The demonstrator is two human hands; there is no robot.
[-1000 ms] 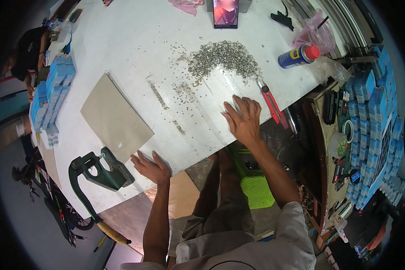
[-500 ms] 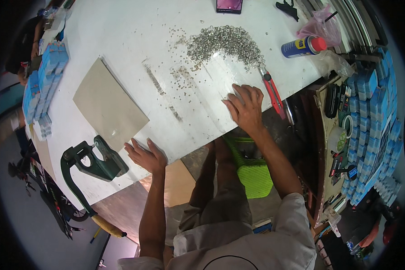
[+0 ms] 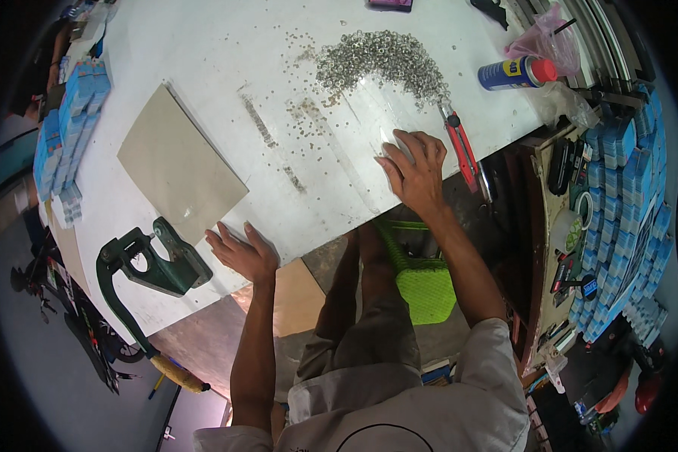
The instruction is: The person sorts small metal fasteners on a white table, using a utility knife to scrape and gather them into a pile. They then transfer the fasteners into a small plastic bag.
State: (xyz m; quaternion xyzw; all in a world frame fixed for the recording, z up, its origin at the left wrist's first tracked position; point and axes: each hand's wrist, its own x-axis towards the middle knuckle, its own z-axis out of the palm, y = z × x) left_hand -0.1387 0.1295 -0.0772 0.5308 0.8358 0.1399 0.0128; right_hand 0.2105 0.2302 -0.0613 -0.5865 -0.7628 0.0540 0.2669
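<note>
The beige sheet (image 3: 182, 162) lies on the white table (image 3: 166, 45) right by my left hand (image 3: 247, 252), though I cannot tell whether they touch, and my grip is released on both sides, my right hand (image 3: 416, 169) resting loosely curled near the red cutter (image 3: 461, 145).

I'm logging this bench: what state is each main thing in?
Left hand: open, at the edge of the table
Right hand: fingers loosely bent, holding nothing visible
Beige sheet: lying flat
Metal rings: heaped, some scattered
Red cutter: lying down, one end past the edge
Spray can: on its side, red cap on
Green press: lever reaching past the edge
Pink bag: crumpled
</note>
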